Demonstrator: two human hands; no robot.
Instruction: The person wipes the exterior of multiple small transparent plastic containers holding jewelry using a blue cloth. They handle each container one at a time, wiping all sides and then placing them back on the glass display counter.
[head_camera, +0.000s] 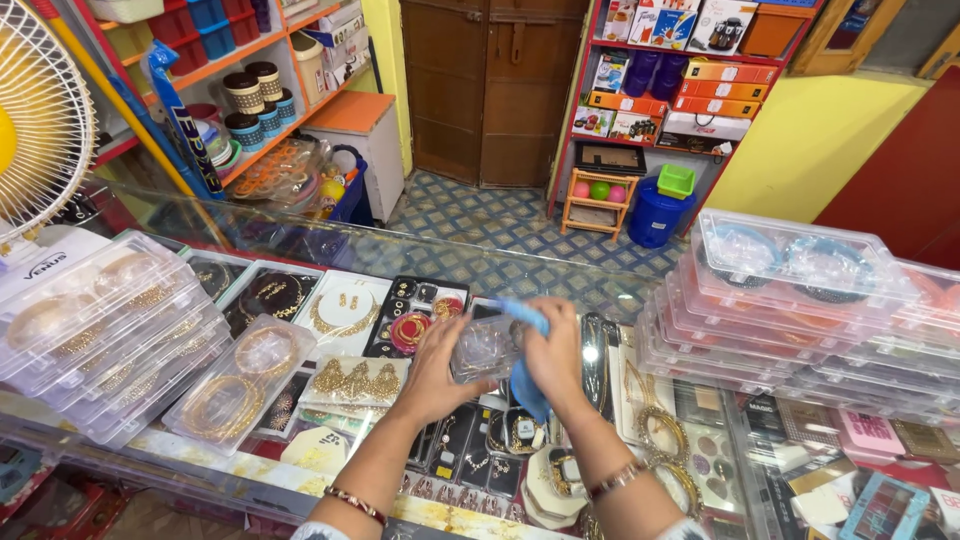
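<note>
Clear small box (485, 347) gripped by left hand (435, 365), right hand (553, 352) pinching blue cloth (525, 385) against its edge.

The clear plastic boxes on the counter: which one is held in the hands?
The small clear box at the middle, held up between the left hand and the right hand with a blue cloth. The other boxes lie in stacks at either side.
</note>
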